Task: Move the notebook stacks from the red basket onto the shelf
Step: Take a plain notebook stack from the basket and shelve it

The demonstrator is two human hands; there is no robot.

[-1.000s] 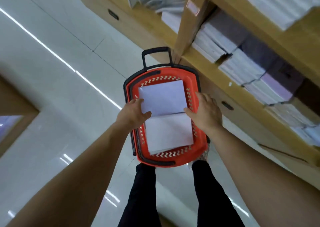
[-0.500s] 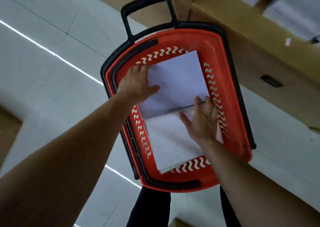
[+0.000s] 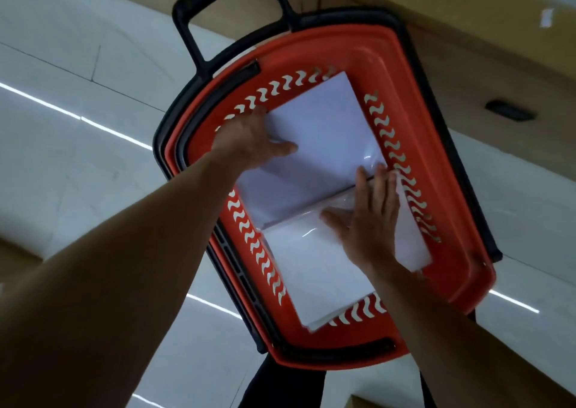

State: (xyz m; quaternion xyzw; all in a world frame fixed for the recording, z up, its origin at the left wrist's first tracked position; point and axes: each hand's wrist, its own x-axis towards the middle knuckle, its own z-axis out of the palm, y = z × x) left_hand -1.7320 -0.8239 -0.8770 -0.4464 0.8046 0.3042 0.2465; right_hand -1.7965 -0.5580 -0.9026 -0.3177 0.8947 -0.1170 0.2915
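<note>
A red basket (image 3: 433, 145) with a black rim stands on the floor against the shelf base (image 3: 467, 33). Two white plastic-wrapped notebook stacks lie in it end to end: the far stack (image 3: 324, 139) and the near stack (image 3: 308, 270). My left hand (image 3: 249, 141) grips the far stack's left edge, thumb across its top, fingers hidden down its side. My right hand (image 3: 369, 220) lies flat on the near stack, with its fingertips at the gap between the two stacks. The shelf boards themselves are out of view.
The basket's black pull handle (image 3: 199, 24) sticks up at the far left. A dark drawer slot (image 3: 511, 113) sits in the wooden base at right. Glossy white floor tiles (image 3: 78, 164) spread to the left. My legs in black trousers (image 3: 280, 389) stand below the basket.
The view has dropped closer to the basket and the shelves have left the frame. My left hand slid up the far stack's edge. My right hand moved from the stack's side onto the near stack.
</note>
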